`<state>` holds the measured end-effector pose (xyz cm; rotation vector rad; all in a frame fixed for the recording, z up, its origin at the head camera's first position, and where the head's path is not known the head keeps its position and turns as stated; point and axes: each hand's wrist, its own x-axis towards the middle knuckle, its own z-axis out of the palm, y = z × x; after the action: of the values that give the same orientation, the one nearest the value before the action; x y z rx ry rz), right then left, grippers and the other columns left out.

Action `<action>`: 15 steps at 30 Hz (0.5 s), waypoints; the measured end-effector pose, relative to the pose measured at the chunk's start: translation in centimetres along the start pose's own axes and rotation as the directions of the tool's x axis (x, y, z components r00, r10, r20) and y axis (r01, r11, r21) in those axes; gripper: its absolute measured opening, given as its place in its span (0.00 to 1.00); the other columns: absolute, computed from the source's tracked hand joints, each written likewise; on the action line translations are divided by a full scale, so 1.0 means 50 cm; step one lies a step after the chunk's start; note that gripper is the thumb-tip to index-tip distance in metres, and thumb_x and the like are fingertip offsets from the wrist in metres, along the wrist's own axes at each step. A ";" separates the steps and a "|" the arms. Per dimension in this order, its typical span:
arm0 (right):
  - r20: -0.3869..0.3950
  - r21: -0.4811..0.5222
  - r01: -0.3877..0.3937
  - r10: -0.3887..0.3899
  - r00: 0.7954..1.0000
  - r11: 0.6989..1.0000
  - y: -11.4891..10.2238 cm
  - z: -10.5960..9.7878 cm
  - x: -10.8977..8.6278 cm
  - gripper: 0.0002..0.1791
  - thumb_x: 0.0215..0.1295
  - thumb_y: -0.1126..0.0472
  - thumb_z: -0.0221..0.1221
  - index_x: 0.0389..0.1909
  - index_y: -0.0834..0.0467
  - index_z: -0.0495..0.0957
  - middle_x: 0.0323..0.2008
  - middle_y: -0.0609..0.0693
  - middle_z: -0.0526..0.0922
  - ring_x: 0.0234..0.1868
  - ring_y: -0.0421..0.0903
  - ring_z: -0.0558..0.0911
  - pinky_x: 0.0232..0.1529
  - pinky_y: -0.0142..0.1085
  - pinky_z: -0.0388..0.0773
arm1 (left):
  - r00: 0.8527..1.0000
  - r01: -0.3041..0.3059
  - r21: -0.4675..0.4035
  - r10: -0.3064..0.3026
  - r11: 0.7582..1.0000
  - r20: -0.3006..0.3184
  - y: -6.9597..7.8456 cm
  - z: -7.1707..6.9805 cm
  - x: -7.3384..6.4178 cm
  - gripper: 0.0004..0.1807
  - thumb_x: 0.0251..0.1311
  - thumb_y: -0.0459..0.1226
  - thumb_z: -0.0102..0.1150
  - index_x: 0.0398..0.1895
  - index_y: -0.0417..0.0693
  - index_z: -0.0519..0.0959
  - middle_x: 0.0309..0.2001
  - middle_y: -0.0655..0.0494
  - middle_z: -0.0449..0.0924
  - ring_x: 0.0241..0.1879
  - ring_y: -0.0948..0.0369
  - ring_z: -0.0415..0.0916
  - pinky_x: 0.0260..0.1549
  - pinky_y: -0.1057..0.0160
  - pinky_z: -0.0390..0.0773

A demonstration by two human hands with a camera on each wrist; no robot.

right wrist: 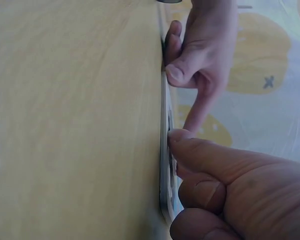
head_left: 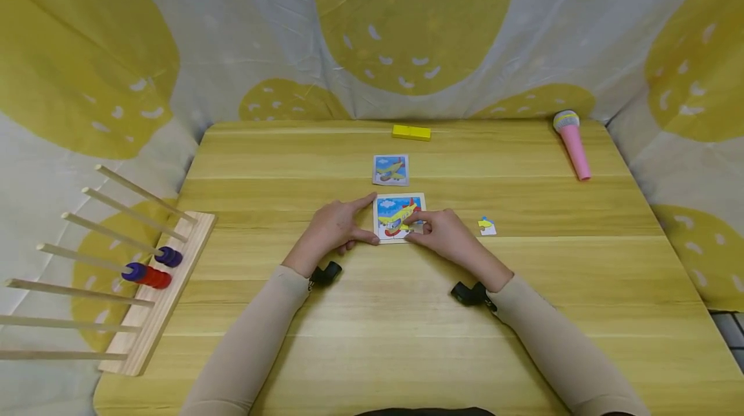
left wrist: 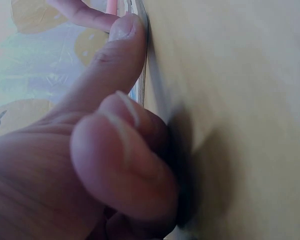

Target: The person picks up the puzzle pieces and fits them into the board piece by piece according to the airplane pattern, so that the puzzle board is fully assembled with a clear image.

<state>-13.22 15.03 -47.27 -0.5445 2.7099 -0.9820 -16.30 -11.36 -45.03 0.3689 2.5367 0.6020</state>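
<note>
A square jigsaw puzzle [head_left: 386, 206] with a yellow airplane picture lies in a pale frame on the table. My left hand [head_left: 334, 228] is at its left side, forefinger and thumb spread and straight, tips touching the upper and lower left corners; its other fingers bend under. Over the lower right part, my right hand [head_left: 450, 235] pinches a puzzle piece between thumb and forefinger, the piece largely hidden by the fingers. In the right wrist view, the right thumb [right wrist: 200, 155] is just over the frame's edge. A loose puzzle piece [head_left: 488, 230] lies right of this hand.
A matching airplane picture card [head_left: 383, 177] lies beyond the puzzle. Farther back is a yellow block [head_left: 411, 132]. A pink toy microphone [head_left: 574, 151] lies at the back right. A wooden peg rack [head_left: 194, 228] with red and purple rings stands at the left edge.
</note>
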 end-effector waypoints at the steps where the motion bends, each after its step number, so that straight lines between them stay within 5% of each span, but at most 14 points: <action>1: 0.000 0.003 -0.004 0.004 1.000 1.000 0.000 0.000 0.000 0.13 0.69 0.51 0.72 0.51 0.50 0.90 0.15 0.41 0.70 0.17 0.37 0.67 0.22 0.31 0.61 | 1.000 0.001 -0.001 -0.001 1.000 0.001 0.000 0.000 0.000 0.59 0.52 0.63 0.77 0.86 0.73 0.56 0.13 0.58 0.80 0.12 0.60 0.78 0.22 0.62 0.76; 15: -0.010 -0.034 0.049 -0.049 0.999 0.998 -0.023 0.012 0.008 0.08 0.72 0.51 0.68 0.48 0.44 0.92 0.14 0.41 0.75 0.17 0.36 0.68 0.24 0.31 0.63 | 1.000 -0.009 0.000 0.009 1.000 0.007 0.000 -0.003 0.000 0.58 0.53 0.63 0.76 0.86 0.72 0.55 0.12 0.58 0.80 0.11 0.60 0.78 0.23 0.62 0.75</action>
<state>-13.08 13.72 -47.00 -0.6160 2.7389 -0.9556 -16.37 -11.42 -44.92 0.3820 2.5297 0.6030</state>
